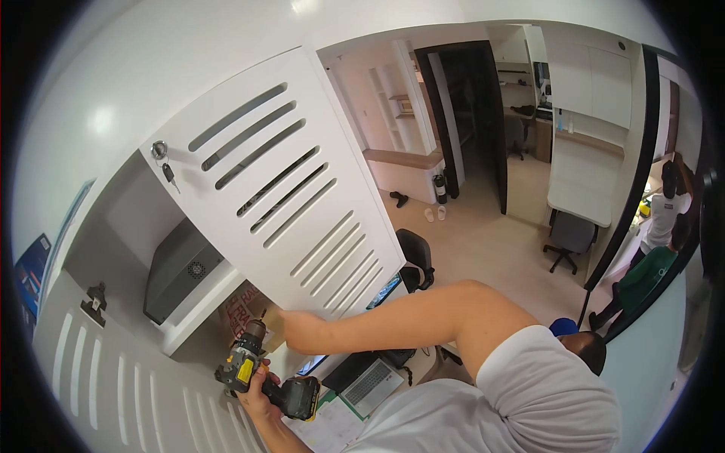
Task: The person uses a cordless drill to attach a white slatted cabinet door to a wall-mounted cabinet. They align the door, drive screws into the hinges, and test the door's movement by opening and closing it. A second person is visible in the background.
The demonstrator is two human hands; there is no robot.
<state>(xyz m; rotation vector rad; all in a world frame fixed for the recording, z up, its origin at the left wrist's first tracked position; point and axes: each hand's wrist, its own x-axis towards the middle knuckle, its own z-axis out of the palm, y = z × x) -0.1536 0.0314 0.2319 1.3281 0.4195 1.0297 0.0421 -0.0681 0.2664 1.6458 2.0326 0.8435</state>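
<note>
My left hand [257, 396] grips a yellow-and-black cordless drill [249, 362], its bit pointing up inside the white cabinet, beside red-printed material [234, 302]. My right hand [298, 328] reaches across under the lower edge of the raised, slotted white door [264, 181]; its fingers are blurred and partly hidden, so their grip cannot be made out. A key hangs from the door's lock [158, 149]. A grey metal case [177, 264] sits on the cabinet shelf left of the door. A second slotted panel [83, 362] with a hinge is at lower left.
Below me are a laptop [370, 385], papers [332, 423] and monitors behind my arm. A person [581, 347] is close at lower right. Two people [664, 204] stand in the doorway at right. Chairs [570, 234], shoes and a fire extinguisher [440, 189] are on or near the floor.
</note>
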